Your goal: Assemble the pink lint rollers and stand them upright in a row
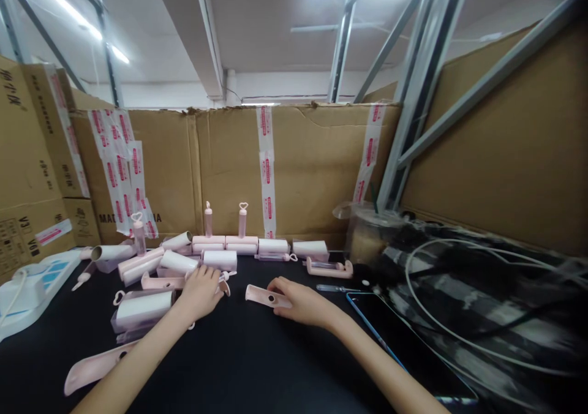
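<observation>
My right hand pinches a flat pale-pink plastic cover with a dark round hole, just above the black table. Left of it, my left hand curls its fingers over a pink plastic piece with a rounded end; the palm hides most of it. Just behind the left hand lie white paper rolls, like lint-roller refills. By the left forearm are another white roll in a clear lilac case and a second pink cover, partly hidden by that arm.
Pink holders, rolls and small heart-topped tubes line the back by a cardboard wall. Right are a screwdriver, a phone or tablet, a drink cup and a white cable. A power strip lies left.
</observation>
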`<state>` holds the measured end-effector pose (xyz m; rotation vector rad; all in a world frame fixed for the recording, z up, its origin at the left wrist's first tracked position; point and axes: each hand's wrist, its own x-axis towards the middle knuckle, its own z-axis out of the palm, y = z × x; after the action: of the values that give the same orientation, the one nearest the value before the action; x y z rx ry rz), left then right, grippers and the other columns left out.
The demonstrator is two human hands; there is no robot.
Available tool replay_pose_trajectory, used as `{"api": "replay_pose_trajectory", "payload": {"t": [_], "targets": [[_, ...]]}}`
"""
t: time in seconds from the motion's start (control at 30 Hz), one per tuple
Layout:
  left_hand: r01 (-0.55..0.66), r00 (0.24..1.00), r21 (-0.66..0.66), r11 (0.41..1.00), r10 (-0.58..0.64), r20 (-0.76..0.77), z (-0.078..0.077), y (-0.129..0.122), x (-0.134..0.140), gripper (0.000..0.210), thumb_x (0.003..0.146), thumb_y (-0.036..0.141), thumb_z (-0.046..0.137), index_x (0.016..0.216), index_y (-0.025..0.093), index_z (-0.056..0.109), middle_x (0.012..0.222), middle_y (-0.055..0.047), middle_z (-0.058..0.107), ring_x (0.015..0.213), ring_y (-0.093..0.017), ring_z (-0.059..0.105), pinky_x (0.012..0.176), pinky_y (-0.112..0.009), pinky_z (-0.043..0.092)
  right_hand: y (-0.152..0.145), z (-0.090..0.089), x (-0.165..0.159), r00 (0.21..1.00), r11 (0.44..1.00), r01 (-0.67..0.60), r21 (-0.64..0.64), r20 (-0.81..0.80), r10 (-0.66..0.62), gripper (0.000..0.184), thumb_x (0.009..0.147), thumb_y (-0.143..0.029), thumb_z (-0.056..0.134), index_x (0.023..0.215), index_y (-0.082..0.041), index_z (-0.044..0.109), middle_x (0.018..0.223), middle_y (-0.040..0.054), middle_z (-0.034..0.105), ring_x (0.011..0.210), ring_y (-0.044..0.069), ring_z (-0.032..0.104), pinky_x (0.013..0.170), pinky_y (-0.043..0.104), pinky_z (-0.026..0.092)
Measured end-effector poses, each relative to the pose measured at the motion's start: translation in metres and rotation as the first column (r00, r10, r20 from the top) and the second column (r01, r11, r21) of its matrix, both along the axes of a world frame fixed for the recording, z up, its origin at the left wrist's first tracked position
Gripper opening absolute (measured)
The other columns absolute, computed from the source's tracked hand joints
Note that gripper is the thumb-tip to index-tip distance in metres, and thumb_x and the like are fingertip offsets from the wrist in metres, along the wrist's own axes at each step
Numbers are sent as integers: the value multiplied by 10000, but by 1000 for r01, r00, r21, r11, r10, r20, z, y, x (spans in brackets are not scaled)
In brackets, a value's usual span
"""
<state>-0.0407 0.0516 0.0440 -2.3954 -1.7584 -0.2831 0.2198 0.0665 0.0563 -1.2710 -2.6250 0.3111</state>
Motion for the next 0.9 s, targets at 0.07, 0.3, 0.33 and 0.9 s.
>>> {"api": "replay_pose_trajectory", "payload": {"t": [0.07,0.3,0.33,0.9], "targets": [[-5,1000,-34,999,5,14,0,0,3,343,808,380,452,1044,156,557,1041,-127,567,999,-288,505,851,-409,382,0,2,2,1000,999,-17,-39,-22,16,342,653,-218,625,992,-219,579,978,27,618,851,188,595,694,231,418],[-73,995,-126,989,81,57,8,11,9,304,905,267,319,1050,149,559,1033,-121,574,1008,-249,528,847,-377,402,10,8,15,977,995,60,-74,-202,-74,265,626,-193,619,891,-208,629,824,32,655,751,215,603,643,280,420],[-89,994,-156,984,99,54,10,17,9,274,896,253,368,1070,135,544,1029,-121,578,990,-243,538,830,-380,420,13,9,17,965,994,68,-83,-246,-86,267,641,-212,617,908,-204,623,840,37,654,767,216,603,649,285,428],[568,402,-62,820,-211,891,44,-31,31,489,818,386,437,1251,203,301,1020,-97,612,844,-189,604,791,-354,442,2,19,-5,362,812,-240,-532,-825,-434,215,847,-354,400,916,-173,491,705,17,602,563,144,613,546,299,537]]}}
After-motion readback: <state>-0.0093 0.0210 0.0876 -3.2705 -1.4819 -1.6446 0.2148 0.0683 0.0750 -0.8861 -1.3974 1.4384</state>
